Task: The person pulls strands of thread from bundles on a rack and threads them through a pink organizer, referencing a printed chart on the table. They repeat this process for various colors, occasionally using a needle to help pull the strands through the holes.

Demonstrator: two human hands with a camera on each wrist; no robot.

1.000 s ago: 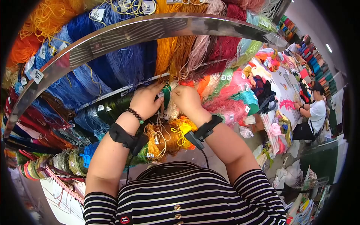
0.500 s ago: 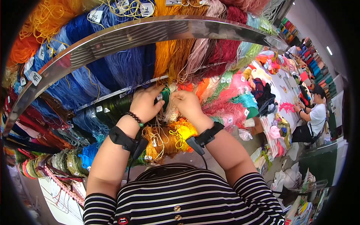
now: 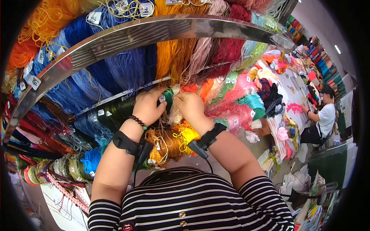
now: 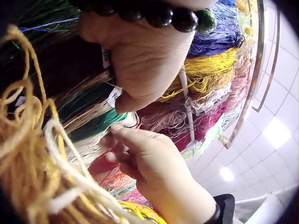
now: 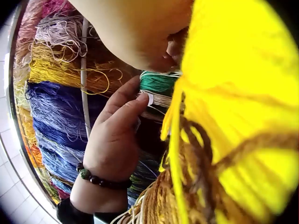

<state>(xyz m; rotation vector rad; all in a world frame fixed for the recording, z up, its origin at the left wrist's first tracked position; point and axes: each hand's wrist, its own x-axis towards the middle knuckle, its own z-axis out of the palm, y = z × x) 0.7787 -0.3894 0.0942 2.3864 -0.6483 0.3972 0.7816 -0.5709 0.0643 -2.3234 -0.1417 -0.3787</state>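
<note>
Skeins of thread hang in a row on a rack in front of me. My left hand point(image 3: 151, 106), with a bead bracelet at the wrist, holds a green skein point(image 5: 156, 82) between thumb and fingers. A small white tag point(image 4: 113, 96) shows beside that thumb. Just to the right, my right hand point(image 3: 191, 107) has its thumb and index finger pinched together over cream thread point(image 3: 174, 115). The left wrist view shows the right fingertips close under the left thumb, among the green and cream strands. Part of the left fingers is hidden behind the skeins.
A curved metal rail point(image 3: 154, 32) crosses above my hands, with blue, gold and dark red skeins behind it. Brown-gold thread point(image 3: 163, 144) and yellow thread point(image 3: 187, 133) hang below my wrists. A person point(image 3: 325, 117) works at a thread-covered table on the right.
Both hands stay at the same skeins, while the head view shifts slightly. My right fingers have changed their bend a little beside the cream thread.
</note>
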